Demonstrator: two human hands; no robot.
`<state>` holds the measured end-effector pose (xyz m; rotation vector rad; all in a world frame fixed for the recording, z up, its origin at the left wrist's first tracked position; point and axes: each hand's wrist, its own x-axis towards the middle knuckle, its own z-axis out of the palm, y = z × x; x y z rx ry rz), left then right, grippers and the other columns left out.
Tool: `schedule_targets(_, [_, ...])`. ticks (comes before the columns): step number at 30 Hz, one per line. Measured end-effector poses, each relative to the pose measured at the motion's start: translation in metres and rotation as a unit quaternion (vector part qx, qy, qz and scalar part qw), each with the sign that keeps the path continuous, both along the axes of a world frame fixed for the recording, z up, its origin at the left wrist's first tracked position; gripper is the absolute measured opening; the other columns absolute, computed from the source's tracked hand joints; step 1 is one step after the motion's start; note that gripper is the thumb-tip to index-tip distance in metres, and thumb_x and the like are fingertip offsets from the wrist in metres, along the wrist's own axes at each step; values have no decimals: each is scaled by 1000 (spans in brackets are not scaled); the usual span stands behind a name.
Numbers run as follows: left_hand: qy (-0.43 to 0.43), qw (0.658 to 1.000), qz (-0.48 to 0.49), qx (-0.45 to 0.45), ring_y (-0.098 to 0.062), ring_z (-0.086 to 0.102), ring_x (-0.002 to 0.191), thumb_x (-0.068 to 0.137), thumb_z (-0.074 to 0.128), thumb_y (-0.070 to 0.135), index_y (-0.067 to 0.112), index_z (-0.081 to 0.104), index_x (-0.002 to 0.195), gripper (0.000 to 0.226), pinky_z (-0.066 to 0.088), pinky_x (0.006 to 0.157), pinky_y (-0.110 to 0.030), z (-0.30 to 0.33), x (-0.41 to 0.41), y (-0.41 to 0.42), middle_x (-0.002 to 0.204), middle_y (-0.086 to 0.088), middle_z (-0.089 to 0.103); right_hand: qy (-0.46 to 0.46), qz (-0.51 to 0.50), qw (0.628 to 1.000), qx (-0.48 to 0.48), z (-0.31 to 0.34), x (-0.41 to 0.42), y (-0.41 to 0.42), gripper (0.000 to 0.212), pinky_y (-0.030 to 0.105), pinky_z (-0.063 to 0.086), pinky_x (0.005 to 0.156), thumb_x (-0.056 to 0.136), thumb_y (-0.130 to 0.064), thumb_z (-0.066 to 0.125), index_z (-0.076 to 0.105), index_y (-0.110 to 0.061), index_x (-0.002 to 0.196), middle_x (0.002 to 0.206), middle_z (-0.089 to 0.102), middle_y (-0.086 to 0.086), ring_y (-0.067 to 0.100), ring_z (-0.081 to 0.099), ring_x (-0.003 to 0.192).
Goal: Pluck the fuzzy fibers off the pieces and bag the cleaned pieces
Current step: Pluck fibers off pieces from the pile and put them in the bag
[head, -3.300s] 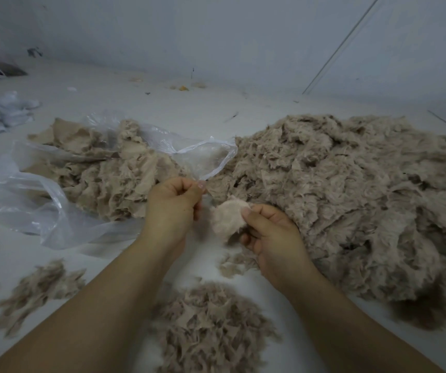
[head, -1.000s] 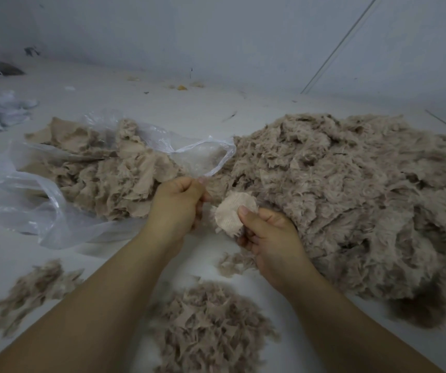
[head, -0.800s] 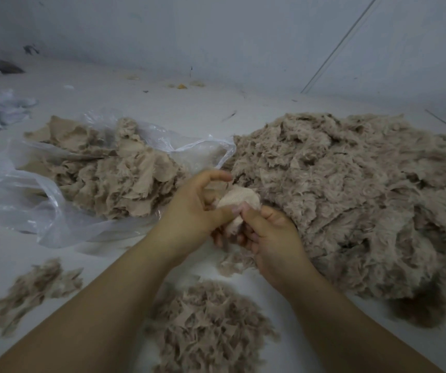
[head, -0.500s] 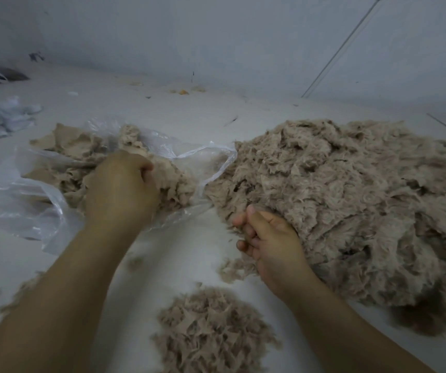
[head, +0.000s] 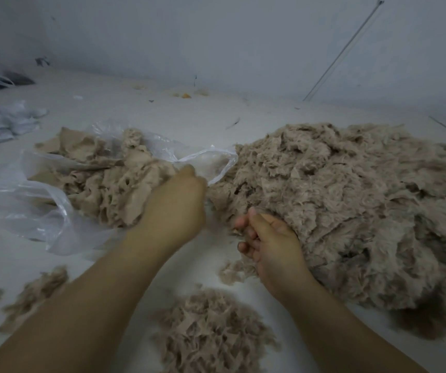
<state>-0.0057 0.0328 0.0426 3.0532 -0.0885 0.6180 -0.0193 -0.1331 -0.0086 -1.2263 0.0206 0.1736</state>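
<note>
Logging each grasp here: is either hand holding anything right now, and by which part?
Cannot be told for the blurred left hand by the clear plastic bag. The right hand holds nothing, fingers loosely curled beside the big pile of fuzzy beige pieces.

White surface (head: 141, 122), big fuzzy pile (head: 351, 205), clear bag (head: 36, 208), plucked-fiber heap (head: 211, 335)

We are seeing the left hand (head: 174, 208) motion-blurred, its fingers turned out of sight, so their hold is unclear. The pile (head: 364, 211) is running off the right edge. The scraps (head: 211, 335) are getting cut by the bottom edge.
</note>
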Motion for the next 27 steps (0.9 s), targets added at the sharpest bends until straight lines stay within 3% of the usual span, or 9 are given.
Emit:
schedule_targets(2, [47, 998, -32, 29, -33, 60, 78, 81, 52, 3, 11, 58, 96, 18, 42, 52, -36, -10, 11, -18, 99, -6, 44, -2, 3, 1000, 3, 1, 0, 0, 37, 19, 48, 53, 100, -29, 54, 69, -10, 73, 54, 43, -6, 10, 40, 57])
schedule_targets(6, [45, 985, -56, 160, -28, 64, 77, 93, 52, 19, 16, 60, 101, 11, 19, 43, -29, -20, 29, -33, 116, -5, 49, -3, 7, 1000, -2, 1, 0, -1, 35, 20, 47, 53, 100, -29, 53, 68, -8, 78, 53, 46, -8, 6, 43, 55])
schedule_targets(9, [51, 983, -87, 151, -28, 63, 81, 93, 53, 21, 16, 64, 98, 12, 31, 50, -31, -23, 37, -34, 111, -4, 52, -4, 9, 1000, -2, -1, 1, -1, 35, 21, 48, 54, 101, -29, 53, 68, -8, 78, 53, 47, -9, 5, 45, 53])
schedule_targets(11, [35, 990, -106, 82, -28, 61, 79, 90, 55, 21, 17, 59, 90, 5, 36, 53, -32, -25, 38, -32, 98, -3, 53, -3, 10, 1000, -6, -2, 1, 0, 34, 21, 48, 55, 101, -29, 53, 68, -8, 80, 52, 51, -12, 2, 49, 52])
schedule_targets(14, [29, 987, -125, -96, -30, 58, 71, 88, 55, 15, 15, 48, 78, 12, 42, 54, -35, -26, 31, -31, 73, -1, 50, -5, 3, 1000, -10, -4, 2, 1, 26, 21, 49, 55, 101, -25, 54, 71, -11, 87, 57, 56, -11, 2, 54, 56])
schedule_targets(17, [18, 962, -137, -234, -26, 58, 69, 91, 56, 12, 10, 58, 80, 11, 48, 60, -38, -21, 19, -31, 73, -6, 61, -18, 2, 1000, -1, -5, 3, 0, 16, 22, 50, 56, 99, -20, 59, 73, -27, 96, 69, 63, -7, 7, 57, 64])
schedule_targets(21, [42, 937, -162, -306, -6, 56, 70, 86, 64, 8, 26, 56, 75, 23, 42, 56, -13, -9, -1, -33, 75, 9, 59, -57, 45, 997, 0, -5, 5, -3, 37, 21, 49, 55, 98, -14, 59, 62, -46, 117, 70, 68, -9, 2, 63, 64])
schedule_targets(25, [65, 909, -194, -363, -7, 59, 70, 89, 64, 4, 11, 62, 80, 11, 43, 59, -13, -4, -16, -42, 77, 10, 60, -81, 73, 994, -14, -6, 5, -5, 52, 23, 52, 61, 95, -9, 53, 56, -44, 133, 93, 75, 0, 6, 68, 76])
schedule_targets(27, [85, 885, -187, -419, -8, 60, 67, 90, 64, 3, 8, 62, 81, 10, 47, 58, -17, -5, -20, -45, 76, 7, 62, -79, 77, 994, 5, -6, 4, -5, 51, 25, 54, 65, 97, -7, 52, 56, -43, 132, 107, 75, 5, 12, 71, 83])
